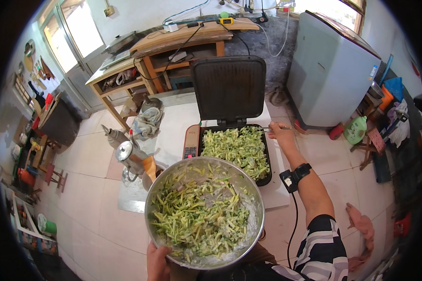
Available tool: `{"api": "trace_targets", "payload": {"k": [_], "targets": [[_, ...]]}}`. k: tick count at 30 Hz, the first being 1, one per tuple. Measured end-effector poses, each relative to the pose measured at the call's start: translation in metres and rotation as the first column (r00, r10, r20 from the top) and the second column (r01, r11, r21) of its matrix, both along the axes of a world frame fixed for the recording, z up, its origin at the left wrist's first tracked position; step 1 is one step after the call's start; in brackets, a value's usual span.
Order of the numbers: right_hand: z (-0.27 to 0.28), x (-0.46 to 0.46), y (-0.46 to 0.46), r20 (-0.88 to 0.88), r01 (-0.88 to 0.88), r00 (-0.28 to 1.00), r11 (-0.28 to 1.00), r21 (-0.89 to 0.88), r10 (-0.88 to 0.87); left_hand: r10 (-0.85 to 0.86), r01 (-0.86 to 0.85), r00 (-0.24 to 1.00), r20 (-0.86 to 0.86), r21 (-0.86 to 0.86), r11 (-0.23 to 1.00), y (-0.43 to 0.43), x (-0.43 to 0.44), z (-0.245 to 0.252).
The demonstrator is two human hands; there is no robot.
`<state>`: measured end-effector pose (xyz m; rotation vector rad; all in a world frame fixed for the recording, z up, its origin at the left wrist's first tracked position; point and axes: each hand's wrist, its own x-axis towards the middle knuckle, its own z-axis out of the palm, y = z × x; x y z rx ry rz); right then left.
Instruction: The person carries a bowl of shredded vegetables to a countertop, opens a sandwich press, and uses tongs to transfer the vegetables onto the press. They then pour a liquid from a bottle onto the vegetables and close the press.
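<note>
My left hand (pixel 158 260) grips the near-left rim of a wide stainless steel bowl (pixel 256 242). Inside it lies a mix of shredded green vegetable (pixel 197 214), with white flour along the right wall. My right hand (pixel 280 131) holds a metal utensil (pixel 266 129), perhaps chopsticks or a fork, at the far right corner of an electric griddle (pixel 263 182). A layer of the same shredded mix (pixel 234 149) covers the griddle's lower plate. Its dark ribbed lid (pixel 228 87) stands raised behind. The control panel (pixel 191 144) on the griddle's left has a lit red display.
Left of the griddle stand a metal pitcher (pixel 130 158), a wooden spatula (pixel 149 168) in a container and a crumpled cloth (pixel 148 122). Wooden benches (pixel 183 37) with power cords line the back. A grey appliance (pixel 327 70) and a green jug (pixel 356 130) are at the right.
</note>
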<state>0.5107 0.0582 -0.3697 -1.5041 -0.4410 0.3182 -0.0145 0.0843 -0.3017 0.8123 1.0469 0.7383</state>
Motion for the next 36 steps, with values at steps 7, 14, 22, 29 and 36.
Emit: {"api": "trace_targets", "payload": {"k": [7,14,22,29,36], "targets": [[0.005,-0.032,0.022,-0.089,-0.147,0.986,0.987,-0.07,0.141,0.025,-0.025,1.0,0.015,0.033,0.999,0.014,-0.024,0.0],[0.014,-0.023,0.011,0.006,-0.044,0.999,0.999,0.022,0.043,0.077,-0.076,0.997,-0.026,0.022,0.997,0.015,-0.035,0.003],[0.004,-0.015,0.004,-0.042,-0.093,0.995,0.995,0.031,0.095,0.07,-0.069,0.997,-0.037,0.024,0.997,0.015,-0.03,-0.001],[-0.004,-0.002,-0.001,0.026,-0.022,0.999,0.999,-0.04,0.023,0.078,-0.077,0.997,-0.014,0.046,0.996,0.008,-0.03,0.003],[-0.009,-0.019,0.005,0.043,-0.033,0.999,0.997,0.072,0.03,0.059,-0.059,0.998,0.001,0.014,0.998,0.014,-0.03,0.003]]}}
